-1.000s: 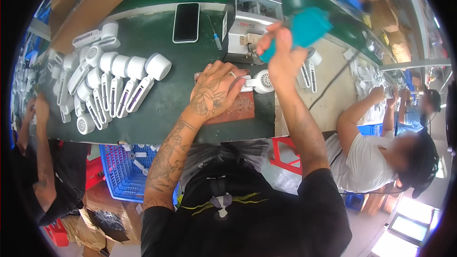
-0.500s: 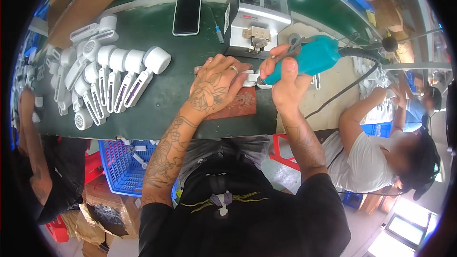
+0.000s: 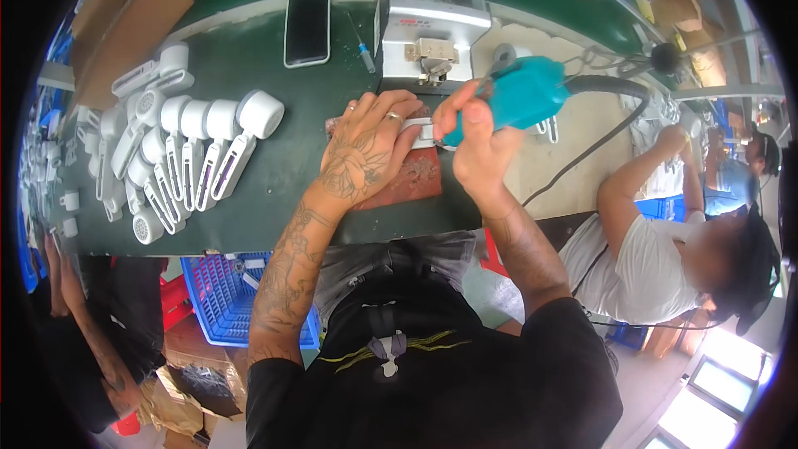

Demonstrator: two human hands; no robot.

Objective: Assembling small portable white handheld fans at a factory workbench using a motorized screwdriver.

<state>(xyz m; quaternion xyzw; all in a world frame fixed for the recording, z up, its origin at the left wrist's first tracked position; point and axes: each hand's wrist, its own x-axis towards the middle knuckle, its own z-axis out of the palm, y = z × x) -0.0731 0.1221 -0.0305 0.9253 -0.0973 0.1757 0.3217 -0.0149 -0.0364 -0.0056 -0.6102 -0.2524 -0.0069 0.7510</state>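
Note:
My right hand (image 3: 485,137) grips a teal corded electric screwdriver (image 3: 525,93) by its front end, tilted so its tip points left. The tip meets a white plastic part (image 3: 424,135), mostly covered by my fingers. My left hand (image 3: 366,145) lies over that part and pinches it down on a reddish-brown mat (image 3: 416,179). Just beyond my hands stands a grey box-shaped machine (image 3: 431,25), with a window on top and a metal block at its front, like a screw feeder.
White round-headed plastic housings with handles (image 3: 229,141) lie in rows at the left. A phone (image 3: 307,29) and a small blue-handled screwdriver (image 3: 366,56) lie near the machine. A blue basket (image 3: 220,299) is below the table edge. A co-worker (image 3: 648,258) sits at the right.
The whole view has shifted slightly, so the machine and phone sit further left. Both hands keep their hold, the electric screwdriver still at the white part.

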